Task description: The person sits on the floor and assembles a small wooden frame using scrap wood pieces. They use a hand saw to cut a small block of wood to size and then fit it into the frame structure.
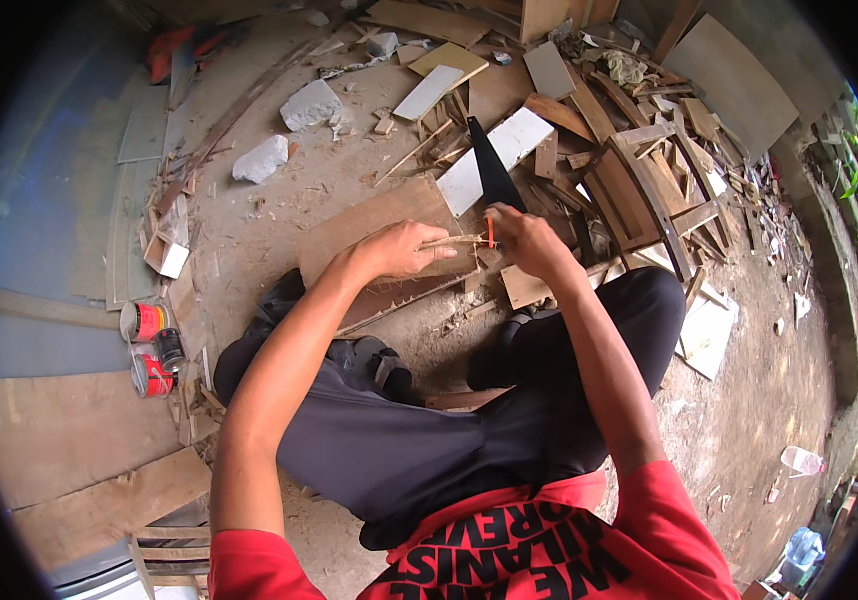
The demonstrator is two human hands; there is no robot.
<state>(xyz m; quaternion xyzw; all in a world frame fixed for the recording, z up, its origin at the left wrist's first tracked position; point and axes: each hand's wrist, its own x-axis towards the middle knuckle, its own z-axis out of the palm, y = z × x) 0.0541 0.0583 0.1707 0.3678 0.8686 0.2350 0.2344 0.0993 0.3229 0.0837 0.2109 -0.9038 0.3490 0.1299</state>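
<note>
My left hand (pixel 404 248) is closed on a thin, pale wooden strip (pixel 461 240), whose frayed end reaches toward my right hand. My right hand (pixel 529 242) is wrapped round the handle of a hand saw. A bit of orange, apparently part of that handle, shows beside the fingers. The dark saw blade (pixel 495 172) points away from me, over a white board (pixel 509 150). Below my hands, a brown wooden board (pixel 349 215) lies between my feet and the saw. A wooden piece with a ragged edge (pixel 389 303) sits in front of my left shoe.
Broken boards and a wooden frame (pixel 639 190) are heaped at the far right. Two white chunks (pixel 311 104) lie on the floor at the far left. Several cans (pixel 152 322) stand by the sheets at left. A plastic bottle (pixel 802 460) lies at right.
</note>
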